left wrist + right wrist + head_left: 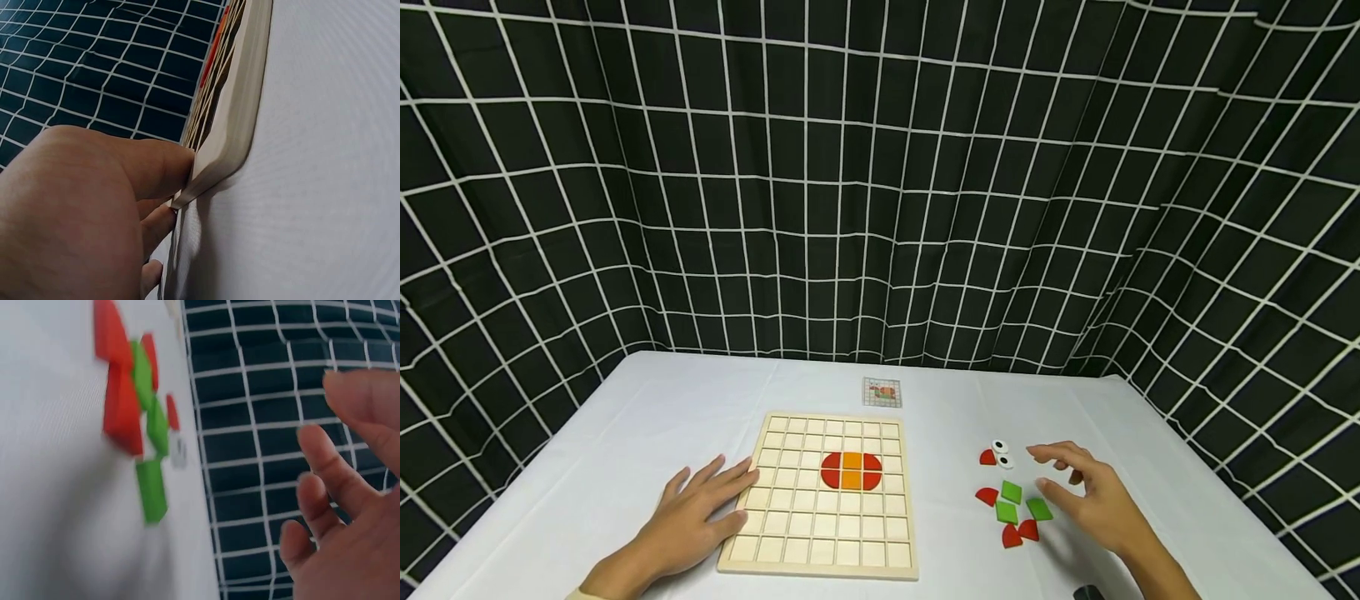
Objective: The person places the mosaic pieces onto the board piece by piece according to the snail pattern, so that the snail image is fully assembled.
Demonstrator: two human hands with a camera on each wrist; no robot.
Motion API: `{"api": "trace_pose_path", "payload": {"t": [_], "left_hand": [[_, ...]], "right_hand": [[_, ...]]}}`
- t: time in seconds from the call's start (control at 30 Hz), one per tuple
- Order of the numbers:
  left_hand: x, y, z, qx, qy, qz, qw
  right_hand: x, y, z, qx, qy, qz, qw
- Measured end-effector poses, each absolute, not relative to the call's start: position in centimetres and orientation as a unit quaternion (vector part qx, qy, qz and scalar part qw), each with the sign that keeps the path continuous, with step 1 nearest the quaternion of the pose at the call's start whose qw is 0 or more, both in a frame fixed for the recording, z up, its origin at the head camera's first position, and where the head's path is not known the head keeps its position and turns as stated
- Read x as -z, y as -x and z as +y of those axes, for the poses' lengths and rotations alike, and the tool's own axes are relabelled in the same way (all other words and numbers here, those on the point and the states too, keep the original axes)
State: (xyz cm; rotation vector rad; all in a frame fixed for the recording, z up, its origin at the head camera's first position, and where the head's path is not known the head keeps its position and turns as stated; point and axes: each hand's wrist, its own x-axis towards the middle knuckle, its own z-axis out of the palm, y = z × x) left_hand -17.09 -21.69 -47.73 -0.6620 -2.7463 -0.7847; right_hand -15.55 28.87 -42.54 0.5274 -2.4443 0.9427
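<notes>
A wooden grid board [816, 550] lies on the white table. Two orange squares [852, 461] with red rounded pieces [831, 472] on either side form an oval in its cells. My left hand [688, 521] rests at the board's left edge, fingers spread; in the left wrist view the thumb touches the board's side [234, 125]. My right hand [1093, 496] hovers over the table's right part, thumb and fingers apart with nothing between them. Nearest it are green squares [1039, 509], red quarter-round pieces [1028, 529] and two round white eye pieces [1000, 447].
Behind the board lies a small picture card [882, 392] with a gridded, coloured figure. A dark object [1087, 592] shows at the front edge below my right hand. Black curtain [865, 208] with white grid lines surrounds the table's back and sides.
</notes>
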Motion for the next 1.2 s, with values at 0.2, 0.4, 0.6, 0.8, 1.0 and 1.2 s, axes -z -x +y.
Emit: {"api": "trace_pose_path", "payload": {"t": [0.2,0.4,0.6,0.8,1.0,1.2], "left_hand": [[48.1,17.1,-21.6,0.260,0.221,-0.934,0.104],[47.8,16.8,-21.6,0.266,0.226,-0.930,0.114],[47.7,16.8,-21.7,0.264,0.229,-0.930,0.114],[47.6,17.0,-21.6,0.264,0.230,-0.930,0.112],[47.8,17.0,-21.6,0.263,0.227,-0.931,0.109],[47.6,17.0,-21.6,0.266,0.226,-0.931,0.106]], "right_hand": [[44.1,15.5,30.4,-0.368,-0.183,-0.899,0.152],[44.9,15.9,31.2,-0.374,-0.141,-0.914,0.068],[45.5,16.0,31.5,-0.324,-0.112,-0.938,0.046],[45.6,16.2,31.3,-0.304,-0.081,-0.949,0.022],[45.4,16.2,31.1,-0.291,-0.076,-0.952,0.051],[44.8,16.1,30.6,-0.302,-0.097,-0.941,0.122]]}}
